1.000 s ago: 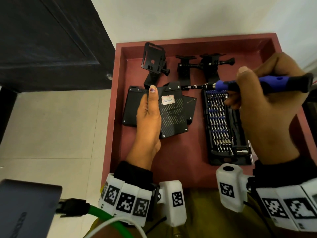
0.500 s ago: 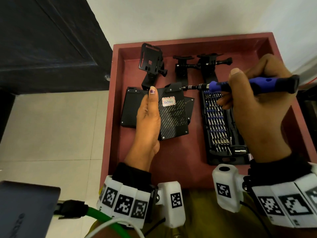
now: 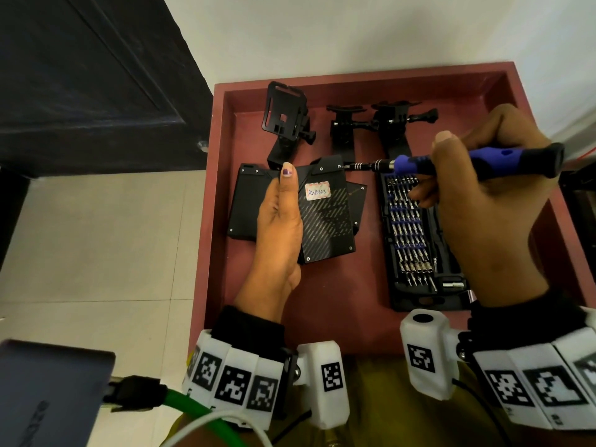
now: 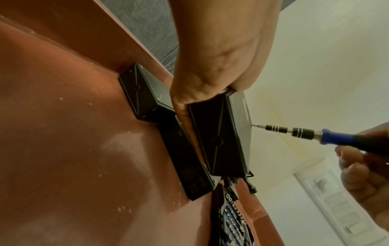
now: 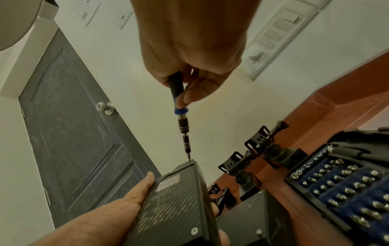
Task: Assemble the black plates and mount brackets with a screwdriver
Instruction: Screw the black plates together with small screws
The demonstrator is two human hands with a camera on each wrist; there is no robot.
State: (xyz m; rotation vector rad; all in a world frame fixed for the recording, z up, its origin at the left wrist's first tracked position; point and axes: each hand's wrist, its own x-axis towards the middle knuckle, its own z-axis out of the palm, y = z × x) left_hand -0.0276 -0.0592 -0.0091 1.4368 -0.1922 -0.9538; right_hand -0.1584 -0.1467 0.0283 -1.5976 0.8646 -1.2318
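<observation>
My left hand [image 3: 280, 221] grips a black carbon-pattern plate [image 3: 325, 221] with a white label, held above the red tray; its thumb lies along the plate's top face. My right hand [image 3: 483, 201] grips a blue and black screwdriver [image 3: 458, 162], whose tip touches the plate's far right corner [image 5: 190, 164]. In the left wrist view the screwdriver [image 4: 305, 135] meets the plate [image 4: 227, 133] edge. Two more black plates [image 3: 246, 201] [image 3: 356, 201] lie on the tray beneath. Three black mount brackets [image 3: 285, 121] [image 3: 345, 127] [image 3: 396, 124] stand at the tray's far side.
The red tray [image 3: 354, 321] has raised walls. An open screwdriver bit case [image 3: 416, 240] lies on its right side under my right hand. A dark door [image 3: 80, 82] and tiled floor are on the left, a grey device [image 3: 48, 395] with a green cable at bottom left.
The screwdriver has shifted slightly left, its tip now at the plate's corner. My left hand keeps holding the plate in the same place.
</observation>
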